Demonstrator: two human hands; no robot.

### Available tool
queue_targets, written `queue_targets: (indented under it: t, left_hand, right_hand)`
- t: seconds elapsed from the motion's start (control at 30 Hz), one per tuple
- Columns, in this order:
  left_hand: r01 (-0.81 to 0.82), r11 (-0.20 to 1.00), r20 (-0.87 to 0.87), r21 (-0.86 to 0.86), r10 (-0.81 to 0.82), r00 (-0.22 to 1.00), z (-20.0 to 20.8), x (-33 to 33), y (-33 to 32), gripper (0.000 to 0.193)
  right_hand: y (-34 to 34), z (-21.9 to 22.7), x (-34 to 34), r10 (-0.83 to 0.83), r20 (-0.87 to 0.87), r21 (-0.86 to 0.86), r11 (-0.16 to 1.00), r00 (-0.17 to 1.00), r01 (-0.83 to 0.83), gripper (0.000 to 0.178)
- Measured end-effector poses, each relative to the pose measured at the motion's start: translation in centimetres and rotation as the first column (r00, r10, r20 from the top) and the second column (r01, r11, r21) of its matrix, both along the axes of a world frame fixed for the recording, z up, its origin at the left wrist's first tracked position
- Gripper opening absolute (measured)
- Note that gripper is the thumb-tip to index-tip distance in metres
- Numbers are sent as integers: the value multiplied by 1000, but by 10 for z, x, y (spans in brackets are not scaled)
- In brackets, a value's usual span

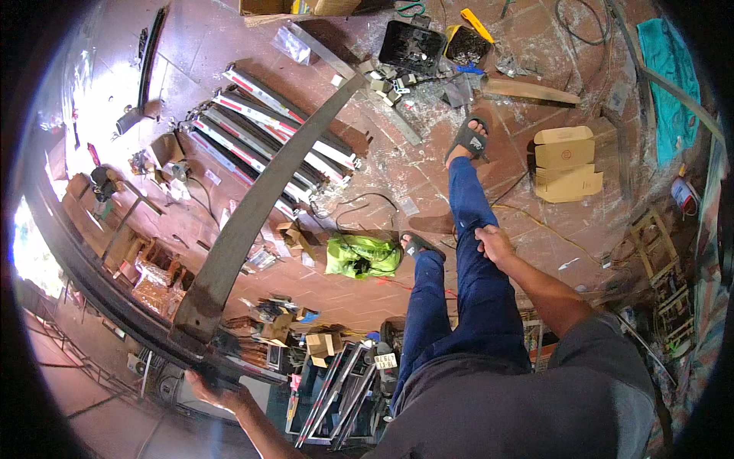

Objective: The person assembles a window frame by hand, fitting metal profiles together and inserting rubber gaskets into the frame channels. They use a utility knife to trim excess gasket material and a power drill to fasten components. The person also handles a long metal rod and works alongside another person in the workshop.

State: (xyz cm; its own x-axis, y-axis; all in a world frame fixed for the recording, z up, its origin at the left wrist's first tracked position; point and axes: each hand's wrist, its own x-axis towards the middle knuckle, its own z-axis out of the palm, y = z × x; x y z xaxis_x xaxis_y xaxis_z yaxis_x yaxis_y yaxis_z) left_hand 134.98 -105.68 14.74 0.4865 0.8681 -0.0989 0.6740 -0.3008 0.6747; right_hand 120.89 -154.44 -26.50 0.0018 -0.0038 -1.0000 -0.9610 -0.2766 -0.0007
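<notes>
My left hand is at the lower left, closed at the edge of a long dark bar that bows across the left side. Its fingertips are mostly hidden behind the bar. A broad, flat grey-brown strip rises from the bar near this hand and narrows toward the upper middle; how the two join is hard to make out. My right hand rests at the knee of my dark blue trouser leg, fingers curled in and seemingly gripping the cloth.
Several long red-and-white wrapped profiles lie on the tiled floor. A black tray, metal offcuts, a flattened cardboard box and a bright green bag lie around my feet. A wooden ladder is at right, cables nearby.
</notes>
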Motion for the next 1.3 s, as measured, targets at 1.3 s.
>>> queue_targets:
  t: [1.3]
  left_hand:
    - [-114,993,-316,-34,98,944,-6,18,10,64]
  right_hand:
    - [10,-310,388,849,362,-733,514,385,-446,29]
